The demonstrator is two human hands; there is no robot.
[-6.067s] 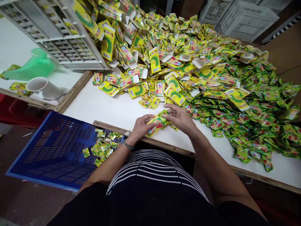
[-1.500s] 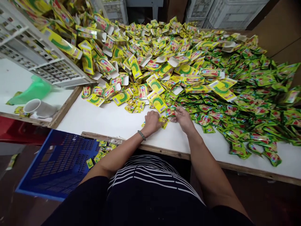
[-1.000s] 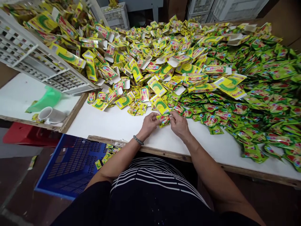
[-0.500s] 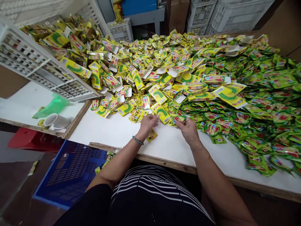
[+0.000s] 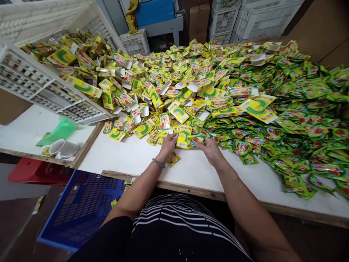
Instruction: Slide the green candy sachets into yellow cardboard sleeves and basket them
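Note:
My left hand (image 5: 167, 146), with a beaded bracelet at the wrist, is closed on the left edge of a small yellow box (image 5: 184, 137) with a green curved band. My right hand (image 5: 210, 150) pinches a green sachet (image 5: 198, 139) with red print, close to the right side of that box. A yellow sachet (image 5: 173, 158) lies on the white tabletop (image 5: 196, 171) below my left hand. Beyond both hands spreads a heap of yellow boxes (image 5: 178, 111), many with white end flaps open. Green sachets (image 5: 242, 147) are piled to the right.
A tilted white crate (image 5: 51, 85) spills boxes from the left. A white cup (image 5: 64, 148) and a green plastic piece (image 5: 61, 130) sit on the left table. Below stands a blue crate (image 5: 73, 211) by a red stool (image 5: 38, 171). White crates (image 5: 261, 22) are stacked behind.
The yellow box has turned more upright in my left hand. My right hand has brought the green sachet left, close to the box. The whole view has shifted slightly.

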